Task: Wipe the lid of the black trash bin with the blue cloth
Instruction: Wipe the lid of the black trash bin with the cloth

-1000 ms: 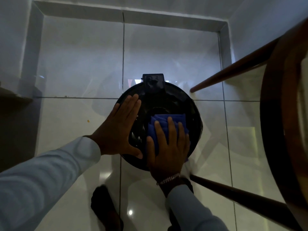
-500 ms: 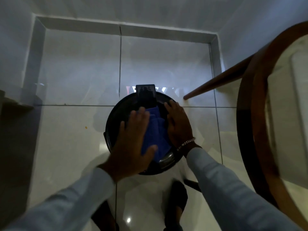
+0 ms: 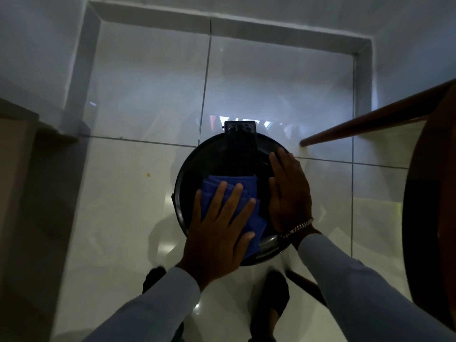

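A round black trash bin stands on the white tiled floor, seen from above; its glossy lid (image 3: pixel 197 164) has a black hinge piece (image 3: pixel 239 137) at the far edge. The folded blue cloth (image 3: pixel 229 182) lies on the near half of the lid. My left hand (image 3: pixel 217 233) presses flat on the cloth with fingers spread, covering its near part. My right hand (image 3: pixel 288 193) rests flat on the lid's right side, beside the cloth and not on it, a bracelet at its wrist.
A round wooden table (image 3: pixel 419 218) fills the right edge, with one slanted leg (image 3: pixel 370 119) just right of the bin and another (image 3: pixel 306 285) near my right foot (image 3: pixel 271 299). Brown furniture (image 3: pixel 17 169) stands at the left. Walls close the corner behind the bin.
The cloth passed from under my right hand to under my left. My right hand moved to the lid's right side, and my left hand with the cloth slid toward the near side.
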